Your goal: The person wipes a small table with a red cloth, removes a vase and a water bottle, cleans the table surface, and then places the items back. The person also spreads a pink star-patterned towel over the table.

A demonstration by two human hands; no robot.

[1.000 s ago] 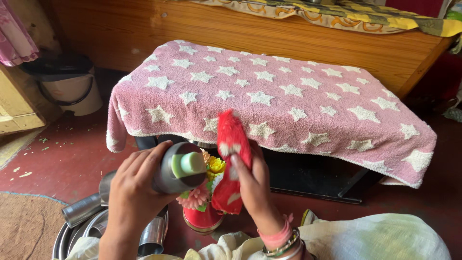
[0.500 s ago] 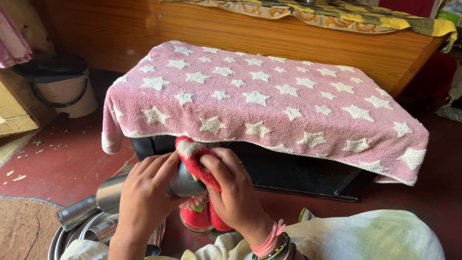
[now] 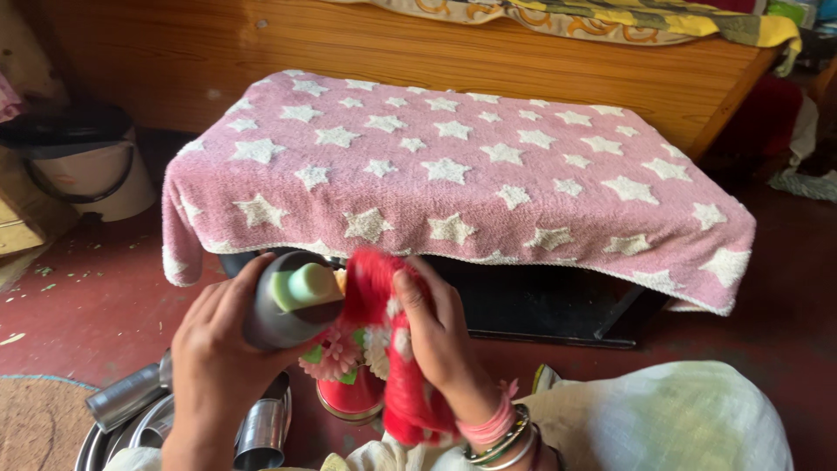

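1. Bottle (image 3: 283, 307): steel, w/ pale green cap, held tilted, cap end pointing up-right; it sits low centre-left of view, above the floor, in front of the covered table.
2. Left hand (image 3: 214, 358): fingers wrapped round the bottle body, gripping it from below/left.
3. Cloth (image 3: 392, 349): red, fuzzy, w/ white bits; bunched just right of the bottle cap, hanging down past the wrist.
4. Right hand (image 3: 436, 336): closed on the cloth, thumb on top; bangles (image 3: 501, 440) and a pink band at the wrist.
5. Flowers (image 3: 336, 358): pink/yellow, fake-looking, just under the bottle, standing in a red pot (image 3: 349, 397) between the two hands.
6. Steel cups (image 3: 261, 432) lie in a round steel tray (image 3: 91, 445) at bottom left, under the left forearm.
7. Towel (image 3: 462, 174): pink w/ white stars, draped over a low dark table (image 3: 540, 305), beyond the hands.
8. Bucket (image 3: 83, 166): cream, dark lid, on the red floor at far left.
9. Wooden bed frame (image 3: 436, 52) behind the table, patterned sheet on top.
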